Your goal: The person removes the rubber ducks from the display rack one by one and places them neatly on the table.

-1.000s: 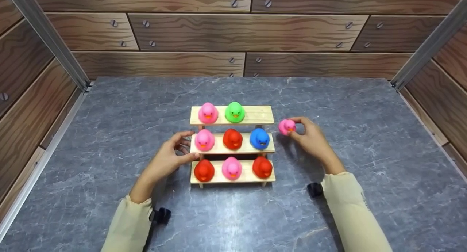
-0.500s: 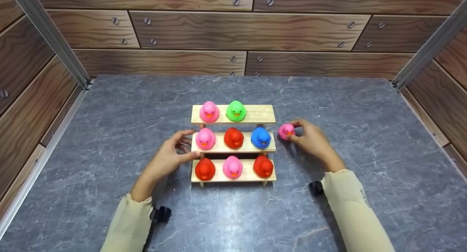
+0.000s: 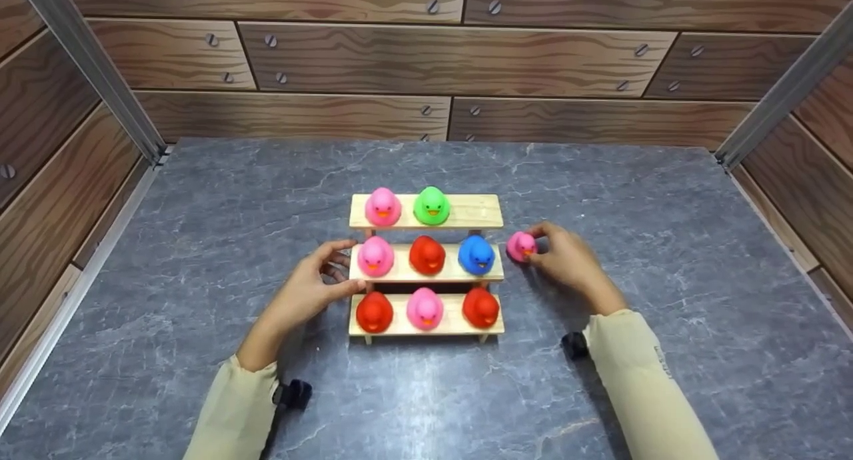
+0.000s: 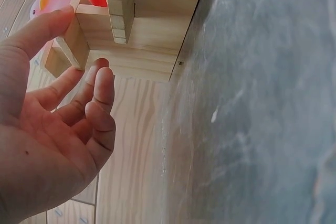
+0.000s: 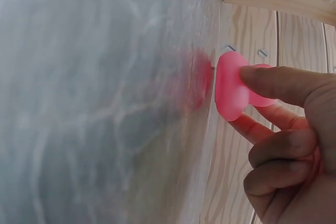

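Observation:
A three-tier wooden display stand [image 3: 400, 271] bears rubber ducks. My left hand [image 3: 310, 283] holds the left end of its middle tier, thumb at the front edge and forefinger at the back; the other fingers curl loosely in the left wrist view. Right of the stand, my right hand [image 3: 566, 257] pinches a pink rubber duck [image 3: 520, 247] between thumb and fingers. In the right wrist view that duck's flat base [image 5: 228, 87] is close over the tabletop, with its reflection beside it.
On the top tier sit a pink duck [image 3: 383, 207] and a green duck [image 3: 432, 207]. The middle tier bears pink, red and blue [image 3: 476, 256] ducks; the bottom one two red and one pink [image 3: 425, 309]. Wood-patterned walls [image 3: 426, 60] enclose the grey marbled table [image 3: 426, 407].
My right hand has brought the pink duck down and slightly nearer to me, and the duck has turned more upright. My left hand keeps its place on the stand.

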Motion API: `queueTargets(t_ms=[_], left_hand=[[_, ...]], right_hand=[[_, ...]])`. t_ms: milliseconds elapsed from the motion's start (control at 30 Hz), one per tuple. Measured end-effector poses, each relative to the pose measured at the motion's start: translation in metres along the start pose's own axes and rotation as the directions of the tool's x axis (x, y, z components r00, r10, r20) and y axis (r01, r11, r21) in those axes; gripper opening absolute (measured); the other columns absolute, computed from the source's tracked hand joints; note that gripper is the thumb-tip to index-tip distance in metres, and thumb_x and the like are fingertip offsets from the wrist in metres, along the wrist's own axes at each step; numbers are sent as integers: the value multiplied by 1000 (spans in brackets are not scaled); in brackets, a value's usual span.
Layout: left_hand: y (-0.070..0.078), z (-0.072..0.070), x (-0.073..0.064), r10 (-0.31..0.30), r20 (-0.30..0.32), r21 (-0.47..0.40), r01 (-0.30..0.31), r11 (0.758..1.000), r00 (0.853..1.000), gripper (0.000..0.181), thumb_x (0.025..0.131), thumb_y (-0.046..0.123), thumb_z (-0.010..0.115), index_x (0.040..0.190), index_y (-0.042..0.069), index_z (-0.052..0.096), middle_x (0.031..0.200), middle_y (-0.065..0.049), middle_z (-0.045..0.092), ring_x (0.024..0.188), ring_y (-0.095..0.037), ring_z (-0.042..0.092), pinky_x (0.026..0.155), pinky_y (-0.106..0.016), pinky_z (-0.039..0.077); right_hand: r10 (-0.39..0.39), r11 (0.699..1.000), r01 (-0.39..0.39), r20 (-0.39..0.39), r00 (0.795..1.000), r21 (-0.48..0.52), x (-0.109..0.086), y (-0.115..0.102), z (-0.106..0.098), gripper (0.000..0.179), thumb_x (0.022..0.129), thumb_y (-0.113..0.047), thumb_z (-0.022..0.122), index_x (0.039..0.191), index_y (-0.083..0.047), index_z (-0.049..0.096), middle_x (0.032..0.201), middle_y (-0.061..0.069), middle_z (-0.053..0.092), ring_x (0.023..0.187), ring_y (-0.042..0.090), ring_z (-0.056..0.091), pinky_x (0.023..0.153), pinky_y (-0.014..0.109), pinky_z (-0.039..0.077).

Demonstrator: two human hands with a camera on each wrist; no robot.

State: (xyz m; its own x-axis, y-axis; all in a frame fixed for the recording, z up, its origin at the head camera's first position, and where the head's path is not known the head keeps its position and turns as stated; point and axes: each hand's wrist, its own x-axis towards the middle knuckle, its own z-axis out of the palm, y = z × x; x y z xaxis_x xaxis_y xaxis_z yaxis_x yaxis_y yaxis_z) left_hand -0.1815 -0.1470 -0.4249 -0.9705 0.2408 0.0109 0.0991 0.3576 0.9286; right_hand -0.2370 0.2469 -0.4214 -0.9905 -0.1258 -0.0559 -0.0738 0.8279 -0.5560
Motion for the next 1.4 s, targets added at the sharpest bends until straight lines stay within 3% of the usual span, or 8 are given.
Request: queueTargets(t_ms=[433,867,1400], left_hand=[[0,1,-1,-1,-4,-1,1,1000,1000,63,80,13,78,135,0,50,112,-20,62,86,-20,55,77,-29,46],[-2,0,0,1,3,-2,-1,1000,1000,64,80,12,77,136,0,49,111,-20,62,84,-18,54,75,-26,46],[0,0,0,-17,-6,4,17,1000,1000,65,80,14,78,137,2,49,112,-18,61,85,-19,55,70,-25,46]], right_hand=[[9,1000,-9,29,1000,2,-1,1,2,45,84,-14,68,125,0,56,121,25,62,109,38,57,95,54,41],[-14,1000,15,31,999,-10,-6,-1,1,45,86,-19,66,126,-1,56,128,23,59,121,41,53,101,56,39],[-3,999,1,33,999,50,-5,3,-5,50,87,-16,67,131,0,52,132,24,56,122,40,51,103,56,37]])
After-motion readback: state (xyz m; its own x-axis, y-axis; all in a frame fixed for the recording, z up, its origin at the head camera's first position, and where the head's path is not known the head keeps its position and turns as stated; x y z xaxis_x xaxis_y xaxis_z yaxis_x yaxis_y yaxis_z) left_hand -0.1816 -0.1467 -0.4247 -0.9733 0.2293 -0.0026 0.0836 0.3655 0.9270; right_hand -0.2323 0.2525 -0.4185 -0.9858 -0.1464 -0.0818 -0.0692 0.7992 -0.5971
